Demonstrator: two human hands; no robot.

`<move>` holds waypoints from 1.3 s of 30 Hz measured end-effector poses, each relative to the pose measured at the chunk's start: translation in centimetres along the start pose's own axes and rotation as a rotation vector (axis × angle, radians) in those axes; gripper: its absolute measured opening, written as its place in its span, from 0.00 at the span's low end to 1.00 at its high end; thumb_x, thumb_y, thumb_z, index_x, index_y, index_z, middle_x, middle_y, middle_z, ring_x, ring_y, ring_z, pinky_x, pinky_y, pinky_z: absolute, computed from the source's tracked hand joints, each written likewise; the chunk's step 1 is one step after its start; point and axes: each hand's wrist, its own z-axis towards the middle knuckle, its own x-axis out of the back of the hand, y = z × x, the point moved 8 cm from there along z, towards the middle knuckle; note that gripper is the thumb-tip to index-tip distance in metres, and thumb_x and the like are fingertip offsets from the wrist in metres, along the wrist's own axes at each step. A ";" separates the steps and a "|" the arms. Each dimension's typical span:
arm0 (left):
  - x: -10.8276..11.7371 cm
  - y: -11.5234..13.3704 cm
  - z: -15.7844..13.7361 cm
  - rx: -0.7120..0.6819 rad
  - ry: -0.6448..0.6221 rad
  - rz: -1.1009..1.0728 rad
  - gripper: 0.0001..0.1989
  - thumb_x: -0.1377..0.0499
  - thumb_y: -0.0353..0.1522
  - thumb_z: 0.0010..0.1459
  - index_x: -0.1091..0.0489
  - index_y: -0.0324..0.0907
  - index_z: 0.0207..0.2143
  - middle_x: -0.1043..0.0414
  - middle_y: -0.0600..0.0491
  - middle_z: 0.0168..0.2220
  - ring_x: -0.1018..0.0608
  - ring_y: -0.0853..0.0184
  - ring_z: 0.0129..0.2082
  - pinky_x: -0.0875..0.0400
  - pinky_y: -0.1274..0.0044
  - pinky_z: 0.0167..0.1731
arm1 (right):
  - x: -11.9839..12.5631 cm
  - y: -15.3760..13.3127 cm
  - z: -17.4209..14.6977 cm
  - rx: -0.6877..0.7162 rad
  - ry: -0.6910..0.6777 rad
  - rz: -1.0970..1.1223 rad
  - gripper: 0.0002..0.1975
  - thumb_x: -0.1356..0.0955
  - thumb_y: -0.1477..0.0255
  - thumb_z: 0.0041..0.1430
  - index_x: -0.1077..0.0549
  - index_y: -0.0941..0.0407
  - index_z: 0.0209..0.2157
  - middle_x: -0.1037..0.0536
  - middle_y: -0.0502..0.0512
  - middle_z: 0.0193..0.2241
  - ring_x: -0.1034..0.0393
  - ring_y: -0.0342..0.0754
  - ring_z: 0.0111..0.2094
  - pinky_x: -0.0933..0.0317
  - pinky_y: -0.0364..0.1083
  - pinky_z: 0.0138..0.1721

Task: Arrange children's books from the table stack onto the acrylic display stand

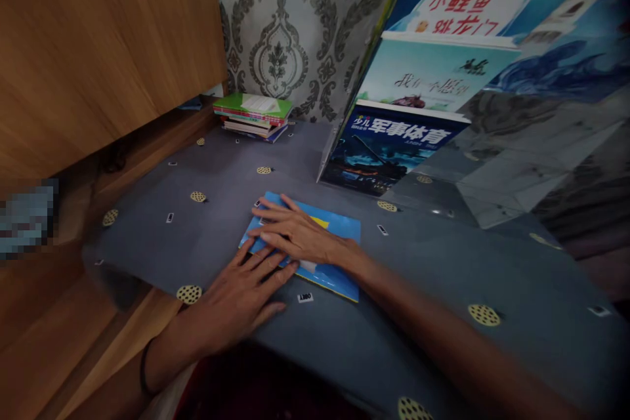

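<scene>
Left hand (249,292): we are resting it palm down, fingers loosely spread, on the near-left edge of the book (339,281), probably to steady that side.
Right hand (300,236): we are holding it flat, fingers stretched across the cover, seemingly to press the book down; neither hand is pinching anything.
Fingertips: ours are meeting or overlapping at the book's left; we are not able to tell which.
Book: it is lying flat under both hands, well within reach.
Cloth (403,262): it is running beneath book, stand and stack.
Stand (492,200): it is propping books (394,151) covers outward, likely for easy choosing.
Stack (253,118): it is lying flat near the wall (278,79), perhaps saving room.
</scene>
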 end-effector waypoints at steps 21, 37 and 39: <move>0.4 -0.2 -0.1 -0.110 0.060 0.013 0.31 0.50 0.35 0.70 0.57 0.46 0.72 0.44 0.49 0.70 0.43 0.58 0.70 0.41 0.55 0.66 | 0.9 3.9 -4.1 -0.373 0.118 -0.181 0.32 0.41 0.56 0.71 0.41 0.61 0.68 0.46 0.66 0.70 0.56 0.57 0.71 0.56 0.60 0.70; 0.5 -2.0 4.1 -0.163 -0.066 -0.039 0.26 0.55 0.45 0.72 0.40 0.46 0.66 0.37 0.45 0.66 0.35 0.54 0.66 0.41 0.56 0.64 | 1.9 5.0 -13.7 -0.488 0.276 -0.072 0.30 0.46 0.56 0.73 0.45 0.54 0.69 0.48 0.57 0.71 0.58 0.55 0.72 0.60 0.64 0.70; -0.1 -1.6 6.2 -0.212 -0.137 -0.070 0.29 0.55 0.48 0.71 0.45 0.46 0.68 0.44 0.45 0.70 0.43 0.54 0.70 0.49 0.54 0.67 | 1.9 5.0 -14.4 -0.473 0.286 -0.032 0.29 0.48 0.57 0.74 0.45 0.53 0.69 0.47 0.56 0.71 0.57 0.53 0.72 0.61 0.64 0.70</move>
